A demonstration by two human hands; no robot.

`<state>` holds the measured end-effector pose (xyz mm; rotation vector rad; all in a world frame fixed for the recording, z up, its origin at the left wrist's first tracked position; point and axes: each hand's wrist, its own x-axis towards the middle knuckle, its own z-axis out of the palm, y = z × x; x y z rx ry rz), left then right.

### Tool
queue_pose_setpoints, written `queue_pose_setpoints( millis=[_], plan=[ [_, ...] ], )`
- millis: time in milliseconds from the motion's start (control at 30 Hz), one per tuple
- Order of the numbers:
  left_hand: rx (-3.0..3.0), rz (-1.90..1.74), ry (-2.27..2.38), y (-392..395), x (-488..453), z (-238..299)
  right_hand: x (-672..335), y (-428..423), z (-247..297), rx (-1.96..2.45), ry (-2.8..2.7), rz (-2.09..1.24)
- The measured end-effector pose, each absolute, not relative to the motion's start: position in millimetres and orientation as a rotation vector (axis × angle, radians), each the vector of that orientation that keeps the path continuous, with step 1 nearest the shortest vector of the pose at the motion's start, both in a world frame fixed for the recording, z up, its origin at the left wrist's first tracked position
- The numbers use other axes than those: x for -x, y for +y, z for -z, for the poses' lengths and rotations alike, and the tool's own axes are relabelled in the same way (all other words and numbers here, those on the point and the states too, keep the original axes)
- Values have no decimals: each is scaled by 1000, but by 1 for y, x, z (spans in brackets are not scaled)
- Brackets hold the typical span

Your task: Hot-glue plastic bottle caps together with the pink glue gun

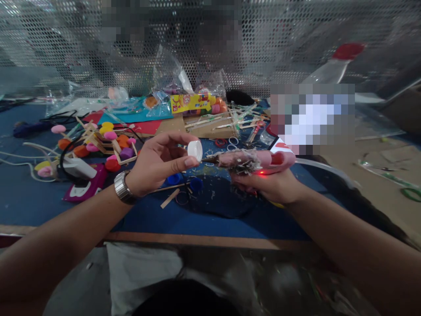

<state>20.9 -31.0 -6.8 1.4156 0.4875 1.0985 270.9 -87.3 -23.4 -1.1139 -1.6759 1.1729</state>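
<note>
Between the thumb and fingers of my left hand point(161, 162) is a white bottle cap point(195, 151), held on its side above the table. My right hand point(272, 184) is wrapped round the handle of a pink hot glue gun point(250, 160), whose small red light is lit. The gun's barrel is coated in stringy dried glue. Its dark nozzle points left and comes right up to the cap; I cannot tell whether they touch. A clear glue stick point(319, 166) trails out behind the gun. Below the hands lie blue bottle caps point(196, 183) and a short wooden stick point(170, 199).
To the left are a purple power strip point(87, 186) with a white plug and cable, and a stick frame with coloured pompoms point(113, 138). Behind lie a yellow packet point(190, 103) and craft sticks point(213, 125). A red-capped plastic bottle point(329, 68) and cardboard point(378, 175) are right.
</note>
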Motion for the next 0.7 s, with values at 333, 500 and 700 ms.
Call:
queue_pose_setpoints(
  millis=[333,500,700],
  plan=[
    [-1406,-1123,480,-31,-21,7,-272,-85,27,1135,-1639,-1155],
    [-1400,-1127,477,-32,-21,7,-273,-85,30,1153,-1635,-1142],
    [-1394,-1107,474,-31,-21,7,-273,-85,29,1158,-1656,-1132]
  ],
)
